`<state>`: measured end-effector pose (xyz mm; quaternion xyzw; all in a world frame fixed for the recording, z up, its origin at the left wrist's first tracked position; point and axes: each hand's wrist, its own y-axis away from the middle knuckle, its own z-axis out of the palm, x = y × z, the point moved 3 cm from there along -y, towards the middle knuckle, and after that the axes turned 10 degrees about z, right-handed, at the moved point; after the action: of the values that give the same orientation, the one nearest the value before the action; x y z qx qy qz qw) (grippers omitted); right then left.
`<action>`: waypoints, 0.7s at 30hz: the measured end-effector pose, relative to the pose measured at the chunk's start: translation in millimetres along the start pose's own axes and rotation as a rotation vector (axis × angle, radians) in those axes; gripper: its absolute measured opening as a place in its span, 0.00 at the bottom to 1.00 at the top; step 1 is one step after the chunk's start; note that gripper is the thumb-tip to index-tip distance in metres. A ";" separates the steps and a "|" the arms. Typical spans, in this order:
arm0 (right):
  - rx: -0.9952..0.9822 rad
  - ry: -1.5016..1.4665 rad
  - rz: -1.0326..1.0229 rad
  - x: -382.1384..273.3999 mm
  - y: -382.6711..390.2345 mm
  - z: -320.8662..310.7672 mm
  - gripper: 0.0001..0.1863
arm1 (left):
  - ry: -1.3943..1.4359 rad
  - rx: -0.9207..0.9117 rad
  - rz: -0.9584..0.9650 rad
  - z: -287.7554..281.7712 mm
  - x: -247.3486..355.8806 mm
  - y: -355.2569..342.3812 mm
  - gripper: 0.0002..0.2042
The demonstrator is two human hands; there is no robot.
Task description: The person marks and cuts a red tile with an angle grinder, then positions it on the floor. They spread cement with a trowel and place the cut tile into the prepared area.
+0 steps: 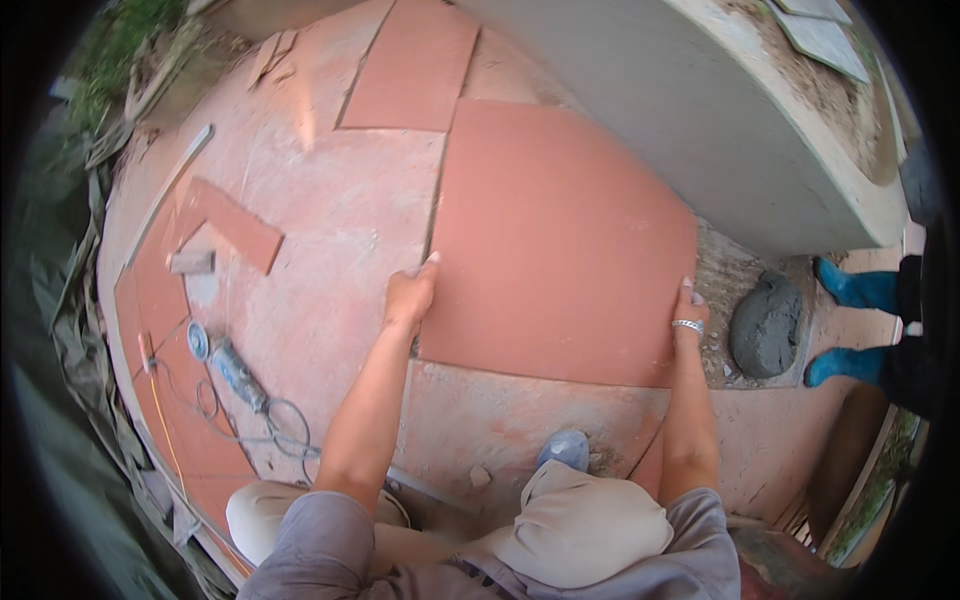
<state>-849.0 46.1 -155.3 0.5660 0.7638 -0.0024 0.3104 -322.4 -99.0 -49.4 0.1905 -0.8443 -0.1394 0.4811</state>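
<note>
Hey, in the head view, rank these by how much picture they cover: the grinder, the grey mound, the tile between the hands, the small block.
1. Tile, by far
2. Grey mound
3. Grinder
4. Small block

Downward head-worn fisheye view

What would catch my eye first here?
A big flat red slab fills the middle, with the person's left fingers and right fingers gripping its side edges. To its right sits a dark grey mound, near another person's blue boots; a blue grinder lies at left.
</note>
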 end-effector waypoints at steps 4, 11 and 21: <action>0.035 0.075 0.005 8.0 -10.8 0.8 0.46 | -0.139 -0.051 -0.065 -5.5 -1.5 -5.5 0.47; -0.055 0.016 -0.059 15.5 -19.2 -1.3 0.40 | 0.113 -0.177 -0.135 -7.6 4.0 -8.3 0.46; -0.019 -0.090 0.009 23.1 -19.5 5.4 0.39 | 0.056 -0.190 -0.204 -8.3 8.1 -7.3 0.41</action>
<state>-867.2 57.1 -177.5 0.5658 0.7464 -0.0189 0.3498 -317.6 -109.6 -42.2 0.2324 -0.7899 -0.2617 0.5036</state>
